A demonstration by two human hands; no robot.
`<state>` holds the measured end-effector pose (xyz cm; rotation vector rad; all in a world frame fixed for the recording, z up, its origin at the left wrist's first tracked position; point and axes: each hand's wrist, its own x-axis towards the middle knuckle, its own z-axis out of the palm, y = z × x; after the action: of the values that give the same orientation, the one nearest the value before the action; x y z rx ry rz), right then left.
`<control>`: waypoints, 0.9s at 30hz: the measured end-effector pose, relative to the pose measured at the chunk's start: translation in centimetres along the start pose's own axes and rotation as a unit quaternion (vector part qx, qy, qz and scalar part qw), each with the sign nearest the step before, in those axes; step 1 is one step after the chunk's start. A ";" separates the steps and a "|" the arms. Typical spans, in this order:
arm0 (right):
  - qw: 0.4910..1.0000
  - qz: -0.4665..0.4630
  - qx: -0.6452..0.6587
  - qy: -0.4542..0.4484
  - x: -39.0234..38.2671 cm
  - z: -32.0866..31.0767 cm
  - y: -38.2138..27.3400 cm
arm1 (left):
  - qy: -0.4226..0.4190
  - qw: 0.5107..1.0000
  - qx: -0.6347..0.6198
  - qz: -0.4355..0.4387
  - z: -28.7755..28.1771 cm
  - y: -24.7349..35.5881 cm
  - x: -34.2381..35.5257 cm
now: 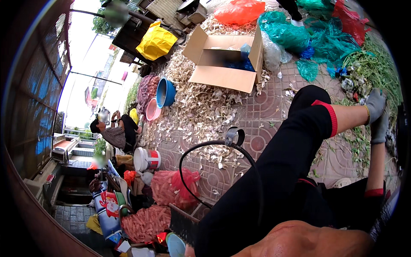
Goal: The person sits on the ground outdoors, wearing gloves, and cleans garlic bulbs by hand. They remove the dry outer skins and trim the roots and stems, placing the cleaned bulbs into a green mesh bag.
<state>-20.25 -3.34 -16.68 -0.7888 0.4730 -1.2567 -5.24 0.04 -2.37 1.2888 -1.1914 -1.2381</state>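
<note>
See heap of green stalks (372,64) at right edge of scene, on patterned paving (259,143). Find left hand (376,105) in grey glove at near part of heap; find right hand (379,128), likewise gloved, just beside it, overlapping in this view. Cannot tell state of grip for either: fingers too unclear to read as apart, together or clamped on stalks.

Farther off, left of heap: note green plastic bags (282,30) and red bag (349,21). Next leftward, open cardboard carton (224,78), flaps spread, among pale dry husks (216,115). Beyond husks to left: blue basin (170,92) beside pink basin (153,109), then seated person (113,135) in striped top. Near left: white bucket (141,159) and two full reddish sacks (147,222).
</note>
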 end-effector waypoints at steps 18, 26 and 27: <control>0.973 0.198 -0.013 0.122 1.1 18.1 6.8 | -0.047 0.855 0.486 0.175 -11.8 -10.6 4.4; 0.973 -0.071 -0.211 -0.057 0.2 13.6 3.3 | -0.150 0.856 0.381 0.314 -11.9 -2.7 3.6; 0.972 -0.048 -0.228 -0.026 -0.2 15.2 3.2 | -0.088 0.821 0.431 0.363 -11.9 -3.4 3.8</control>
<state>-7.47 1.17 -9.16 -1.2418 0.7017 -1.2282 6.82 -3.42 -5.63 1.1036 -2.2582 -0.2095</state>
